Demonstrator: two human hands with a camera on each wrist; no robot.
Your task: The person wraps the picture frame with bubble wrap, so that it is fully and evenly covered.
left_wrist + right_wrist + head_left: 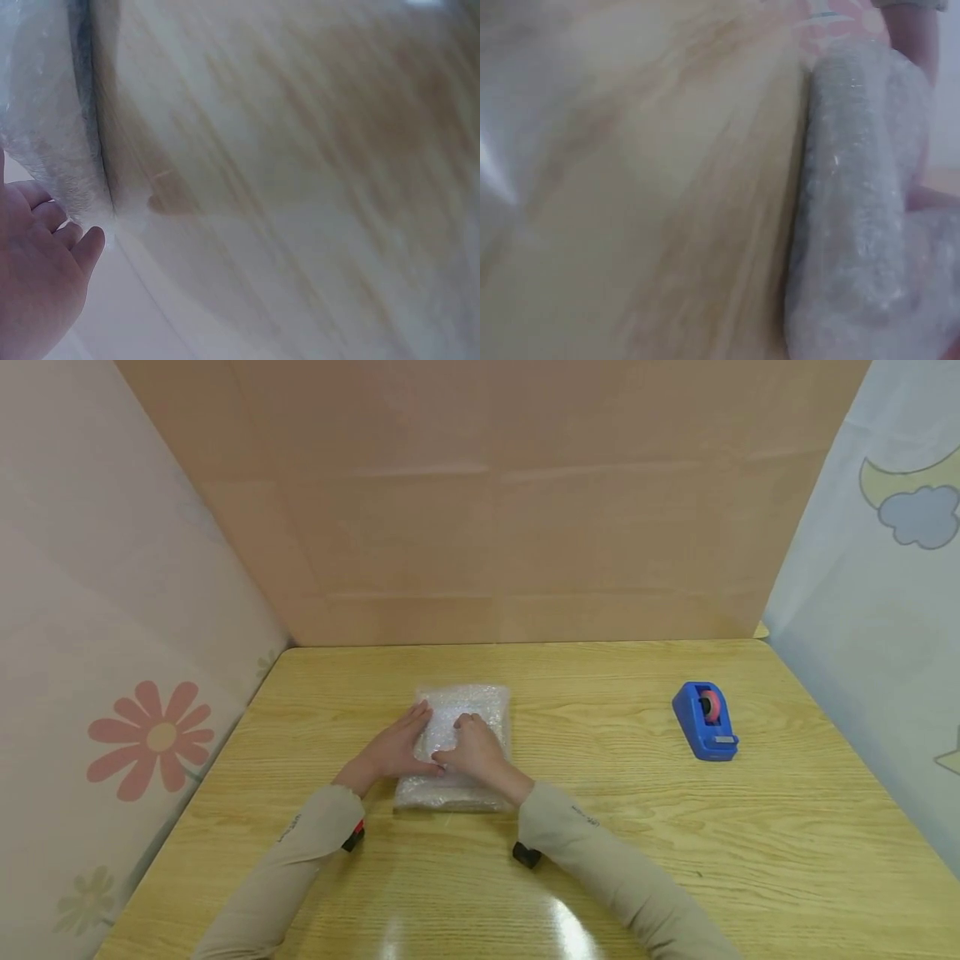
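A flat rectangular package in clear bubble wrap (453,795) lies on the wooden table, a little left of the middle in the head view. My left hand (400,749) rests along its left side, fingers stretched toward the far end and thumb across the top. On top of it, further right, is my right hand (480,750), with bent fingers and the thumb apart from them. In the left wrist view, left fingers (54,217) show at the wrap's edge. The bubble wrap's thick rounded side (851,202) fills the right of the right wrist view, hiding most of the hand there.
A blue tape dispenser (703,722) with a pink roll stands on the right of the table (600,718). A brown panel (487,527) rises behind the table's far edge. Patterned sheets (45,610) hang at both sides.
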